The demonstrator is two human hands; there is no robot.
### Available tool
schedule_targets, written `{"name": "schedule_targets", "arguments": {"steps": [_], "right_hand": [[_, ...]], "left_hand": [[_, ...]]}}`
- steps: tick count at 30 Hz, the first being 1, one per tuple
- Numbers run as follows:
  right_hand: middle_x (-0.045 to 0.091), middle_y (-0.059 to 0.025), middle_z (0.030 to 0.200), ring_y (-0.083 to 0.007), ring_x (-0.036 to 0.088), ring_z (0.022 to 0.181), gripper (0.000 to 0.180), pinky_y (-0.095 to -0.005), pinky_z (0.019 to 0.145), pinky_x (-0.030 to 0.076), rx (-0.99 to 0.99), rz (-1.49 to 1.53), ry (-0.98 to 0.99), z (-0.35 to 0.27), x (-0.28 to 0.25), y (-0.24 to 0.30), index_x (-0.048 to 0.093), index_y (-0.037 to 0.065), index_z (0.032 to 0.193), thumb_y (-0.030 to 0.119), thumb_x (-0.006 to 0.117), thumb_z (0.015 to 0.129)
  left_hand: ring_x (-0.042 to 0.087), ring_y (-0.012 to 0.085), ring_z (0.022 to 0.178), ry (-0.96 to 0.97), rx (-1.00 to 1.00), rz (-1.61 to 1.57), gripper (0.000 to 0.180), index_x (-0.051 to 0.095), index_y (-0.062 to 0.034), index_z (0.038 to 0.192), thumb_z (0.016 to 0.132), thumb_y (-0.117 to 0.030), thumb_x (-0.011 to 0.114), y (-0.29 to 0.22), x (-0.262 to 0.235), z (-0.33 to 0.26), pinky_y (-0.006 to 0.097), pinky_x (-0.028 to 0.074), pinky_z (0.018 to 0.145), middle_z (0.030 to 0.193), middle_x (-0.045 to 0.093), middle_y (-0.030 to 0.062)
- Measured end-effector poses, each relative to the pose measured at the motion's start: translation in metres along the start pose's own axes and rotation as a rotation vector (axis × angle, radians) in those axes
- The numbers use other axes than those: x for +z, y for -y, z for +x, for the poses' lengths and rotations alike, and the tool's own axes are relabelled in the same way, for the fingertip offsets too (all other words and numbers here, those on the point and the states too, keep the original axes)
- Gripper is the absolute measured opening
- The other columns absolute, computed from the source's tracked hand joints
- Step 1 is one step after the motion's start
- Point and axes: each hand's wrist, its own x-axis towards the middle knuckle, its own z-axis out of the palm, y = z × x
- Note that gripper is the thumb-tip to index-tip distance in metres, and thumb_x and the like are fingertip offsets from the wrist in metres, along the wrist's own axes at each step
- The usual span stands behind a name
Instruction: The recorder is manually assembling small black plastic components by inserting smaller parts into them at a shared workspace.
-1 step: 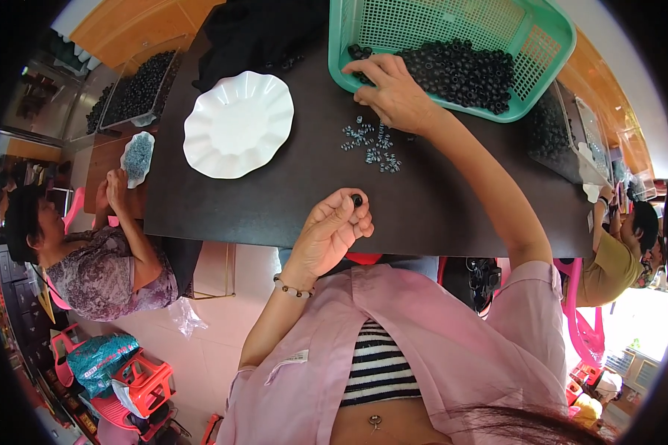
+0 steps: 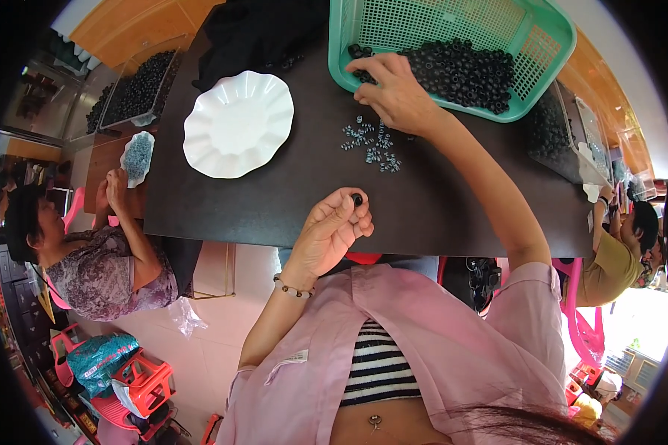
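My left hand (image 2: 326, 230) is closed just above the table's near edge, palm turned up. Between its thumb and fingers sits a small black bead-like piece (image 2: 357, 200). My right hand (image 2: 397, 93) reaches over the near left rim of a green perforated basket (image 2: 445, 111). Its fingers are bent and apart, with the tips by the rim. I see nothing held in them. A pile of small black round pieces (image 2: 460, 74) with holes lies in the basket. Several small clear bluish pieces (image 2: 375, 144) are scattered on the dark table, just below my right hand.
A white scalloped plate (image 2: 237, 126) lies at the left on the dark table (image 2: 274, 208), near a black cloth (image 2: 263, 33). Clear bins of black pieces stand at the left (image 2: 141, 85) and right (image 2: 564, 141). A co-worker (image 2: 111, 259) sits at left, another (image 2: 620, 259) at right.
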Motion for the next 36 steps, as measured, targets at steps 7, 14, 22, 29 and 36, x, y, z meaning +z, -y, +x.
{"name": "schedule_targets", "arguments": {"steps": [7, 14, 22, 29, 36], "right_hand": [[0.054, -0.0084, 0.124, -0.0237, 0.045, 0.111, 0.011, -0.0373, 0.096, 0.033, 0.432, 0.473, -0.086, -0.028, -0.056, 0.068, 0.065, 0.008, 0.087, 0.011, 0.069, 0.077], [0.053, -0.0124, 0.125, -0.0188, 0.042, 0.117, 0.01, -0.0369, 0.099, 0.03, 0.735, 1.284, -0.286, -0.061, -0.065, 0.131, 0.066, 0.006, 0.088, 0.01, 0.07, 0.08], [0.053, -0.0109, 0.124, -0.0188, 0.043, 0.118, 0.011, -0.0366, 0.101, 0.031, 0.747, 1.111, -0.225, -0.077, -0.063, 0.135, 0.066, 0.006, 0.089, 0.007, 0.071, 0.079], [0.055, -0.0096, 0.121, -0.018, 0.044, 0.116, 0.016, -0.0348, 0.1, 0.032, 0.801, 1.167, -0.156, -0.076, -0.07, 0.136, 0.066, 0.006, 0.093, 0.006, 0.071, 0.079], [0.059, -0.0075, 0.109, -0.015, 0.052, 0.104, 0.012, -0.0304, 0.094, 0.038, 0.873, 1.146, -0.198, -0.087, -0.075, 0.123, 0.065, 0.002, 0.096, 0.005, 0.064, 0.085]], "left_hand": [[0.049, 0.0098, 0.077, -0.095, -0.023, -0.021, 0.023, 0.056, -0.004, 0.105, 0.095, -0.025, 0.057, 0.001, 0.013, 0.0, 0.025, 0.044, 0.071, 0.084, 0.051, -0.0003], [0.054, 0.0067, 0.077, -0.052, -0.089, -0.1, 0.026, 0.059, -0.0078, 0.111, 0.094, -0.026, 0.059, 0.013, 0.032, 0.005, 0.023, 0.046, 0.074, 0.088, 0.058, -0.0038], [0.055, 0.0063, 0.078, -0.075, -0.098, -0.093, 0.025, 0.06, -0.0077, 0.112, 0.093, -0.025, 0.059, 0.017, 0.03, 0.004, 0.023, 0.047, 0.074, 0.088, 0.06, -0.004], [0.054, 0.0068, 0.078, -0.101, -0.066, 0.04, 0.024, 0.064, -0.0063, 0.106, 0.092, -0.025, 0.061, 0.017, 0.028, 0.004, 0.022, 0.046, 0.074, 0.087, 0.061, -0.0019], [0.054, 0.0071, 0.078, -0.081, -0.111, -0.036, 0.026, 0.062, -0.0056, 0.108, 0.092, -0.026, 0.061, 0.02, 0.022, 0.005, 0.022, 0.047, 0.074, 0.087, 0.06, -0.0022]]}}
